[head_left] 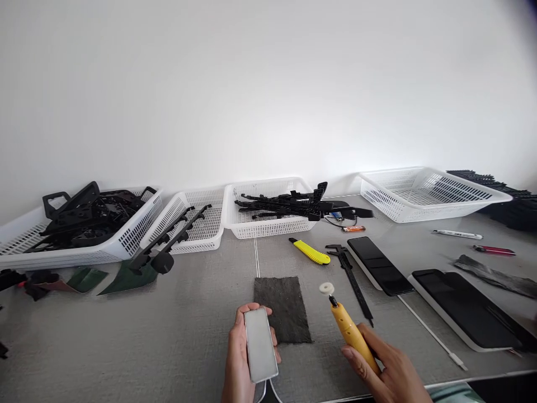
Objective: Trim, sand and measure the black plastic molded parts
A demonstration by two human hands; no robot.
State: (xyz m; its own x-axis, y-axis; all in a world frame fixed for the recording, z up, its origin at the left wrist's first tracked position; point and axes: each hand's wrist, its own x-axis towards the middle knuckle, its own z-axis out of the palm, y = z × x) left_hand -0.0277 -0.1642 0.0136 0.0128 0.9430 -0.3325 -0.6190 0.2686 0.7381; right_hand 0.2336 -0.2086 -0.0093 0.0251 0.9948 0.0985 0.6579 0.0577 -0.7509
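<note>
Holding a pale-grey, round-cornered rectangular block (261,344) in our left hand (238,347), we've its long axis pointing away, its face plain, maybe metal, hard to tell. Our right hand (388,366) clasps a yellow pen-shaped tool (351,333); its white ring-shaped tip (322,290) sits right of the block, apart. Beyond lies a dark-grey fabric square (287,305).

I see a gap between the bare left hand (238,342) and bare right hand (388,364); a slim black caliper (353,281) and 2 flat black-screened devices (377,263) obstruct beyond.
</note>
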